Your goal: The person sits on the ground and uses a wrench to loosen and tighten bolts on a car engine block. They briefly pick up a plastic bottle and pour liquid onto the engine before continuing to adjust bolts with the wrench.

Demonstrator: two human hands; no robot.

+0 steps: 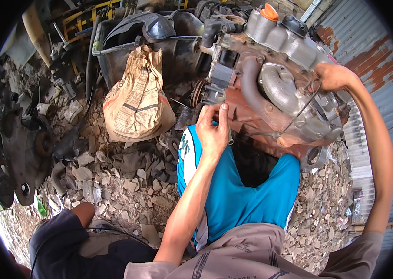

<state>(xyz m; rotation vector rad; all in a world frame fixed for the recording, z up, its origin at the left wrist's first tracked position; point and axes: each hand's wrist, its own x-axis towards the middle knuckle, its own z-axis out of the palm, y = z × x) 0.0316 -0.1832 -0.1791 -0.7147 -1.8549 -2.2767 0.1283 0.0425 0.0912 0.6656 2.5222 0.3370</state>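
A large engine [289,93] with a silver cover, curved manifold pipes and a reddish-brown block stands in front of me. My left hand [214,128] is closed round a metal wrench [230,137], over my left knee and beside the block's near-left side. Part of the tool is hidden by the fingers. On the engine's right side, my right hand [332,76] has its fingers curled in at the silver manifold. A thin dark cable [304,109] runs down from beside those fingers across the engine. What the fingertips grip is hidden.
A paper sack [136,102] stands on the rubble left of the engine, before a black plastic tub [182,53] of parts. Greasy machine parts [24,139] lie far left. Another person [61,237] sits at lower left. A rusty corrugated wall [373,60] borders the right.
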